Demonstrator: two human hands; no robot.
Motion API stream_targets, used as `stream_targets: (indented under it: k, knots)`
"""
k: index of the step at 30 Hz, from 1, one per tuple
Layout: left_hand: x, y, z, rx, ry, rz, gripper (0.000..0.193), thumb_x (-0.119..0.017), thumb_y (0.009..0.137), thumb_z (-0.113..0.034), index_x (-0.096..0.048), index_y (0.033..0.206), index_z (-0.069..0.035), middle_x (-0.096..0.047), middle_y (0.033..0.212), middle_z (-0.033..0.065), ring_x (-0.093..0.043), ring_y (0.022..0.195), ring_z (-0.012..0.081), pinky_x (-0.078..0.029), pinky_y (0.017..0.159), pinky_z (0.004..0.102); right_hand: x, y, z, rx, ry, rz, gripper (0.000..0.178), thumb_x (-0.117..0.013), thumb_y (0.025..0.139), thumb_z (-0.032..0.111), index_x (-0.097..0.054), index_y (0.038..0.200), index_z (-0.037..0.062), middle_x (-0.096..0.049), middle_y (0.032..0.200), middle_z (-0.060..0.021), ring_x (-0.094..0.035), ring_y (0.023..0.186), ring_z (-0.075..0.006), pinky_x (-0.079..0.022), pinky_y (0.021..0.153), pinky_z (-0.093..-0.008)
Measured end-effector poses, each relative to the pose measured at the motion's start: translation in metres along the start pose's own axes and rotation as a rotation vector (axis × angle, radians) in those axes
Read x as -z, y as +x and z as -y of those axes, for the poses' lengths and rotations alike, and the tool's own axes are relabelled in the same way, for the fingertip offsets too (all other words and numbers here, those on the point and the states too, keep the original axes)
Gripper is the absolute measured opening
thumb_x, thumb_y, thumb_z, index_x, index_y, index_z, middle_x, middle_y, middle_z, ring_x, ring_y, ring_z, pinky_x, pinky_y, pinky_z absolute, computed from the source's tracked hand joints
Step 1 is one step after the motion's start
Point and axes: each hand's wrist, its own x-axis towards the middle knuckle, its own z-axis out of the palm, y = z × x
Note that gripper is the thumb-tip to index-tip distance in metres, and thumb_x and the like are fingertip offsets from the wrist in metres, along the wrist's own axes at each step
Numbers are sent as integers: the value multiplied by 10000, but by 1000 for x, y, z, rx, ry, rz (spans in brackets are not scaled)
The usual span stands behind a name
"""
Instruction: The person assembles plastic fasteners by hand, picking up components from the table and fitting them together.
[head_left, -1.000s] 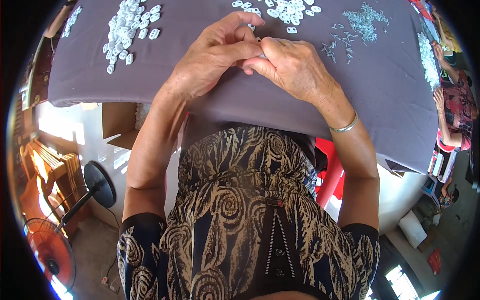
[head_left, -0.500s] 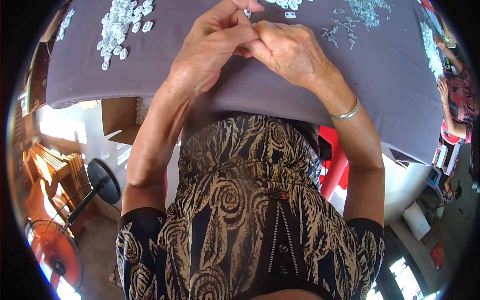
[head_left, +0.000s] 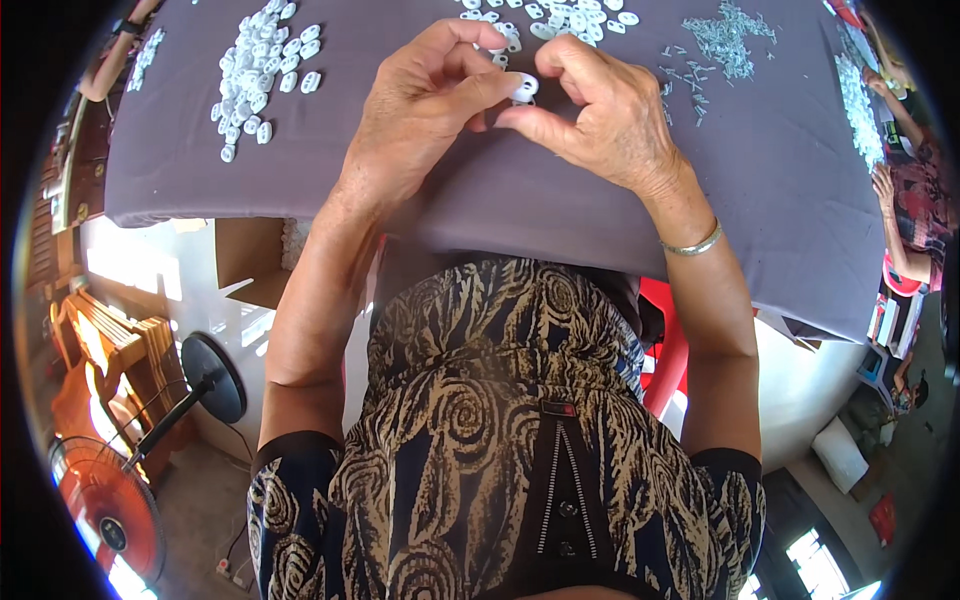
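Between the thumb and fingers of my left hand [head_left: 415, 112] is a small white oval plastic piece [head_left: 525, 87] with a dark hole in it. My right hand [head_left: 612, 118] is just to the right, its thumb and forefinger spread apart around the piece's free end. Nothing shows between the right fingers, and the thumb tip is close below the piece. Beyond both hands, more white oval pieces [head_left: 575, 18] lie in a loose group. Another pile of white two-holed pieces [head_left: 250, 75] is on the left. Small pale pins [head_left: 730, 42] are heaped and scattered on the right.
A dark grey cloth [head_left: 790, 200] covers the table. Below its edge stand a cardboard box [head_left: 245, 255] and an orange fan [head_left: 110, 520] at left. Other people's hands [head_left: 884, 185] are by a pale pile [head_left: 860, 115] at far right; another person's arm [head_left: 105, 70] is at far left.
My hands have come apart: the right thumb and forefinger have opened away from the left fingertips. The white piece, hidden before, now shows in my left hand. The view has shifted slightly.
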Motion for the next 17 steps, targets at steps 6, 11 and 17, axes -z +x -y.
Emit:
stream_targets:
  k: [6, 11, 17]
  knots:
    - [45, 10, 7, -12, 287, -114, 126, -680, 829, -90, -668, 952, -66, -621, 716, -19, -540, 654, 47, -447, 600, 195, 13, 1, -30, -320, -101, -47, 134, -676, 820, 161, -626, 905, 70, -556, 653, -30, -530, 593, -169, -466, 579, -297]
    - [83, 13, 10, -35, 678, -321, 109, -684, 801, -125, -688, 879, -49, -635, 690, 20, -556, 620, 79, -454, 600, 248, 14, -1, -51, -160, -416, 10, 203, -609, 862, 120, -630, 1061, 85, -570, 947, -61, -546, 884, -241, -477, 809, -369]
    - [92, 10, 0, 54, 1158, -492, 204, -679, 790, -209, -694, 976, -128, -681, 775, 75, -646, 705, 192, -488, 678, 363, -4, -4, -42, -140, -251, 224, 280, -605, 862, 118, -596, 1142, 109, -536, 982, -69, -560, 958, -248, -497, 824, -359]
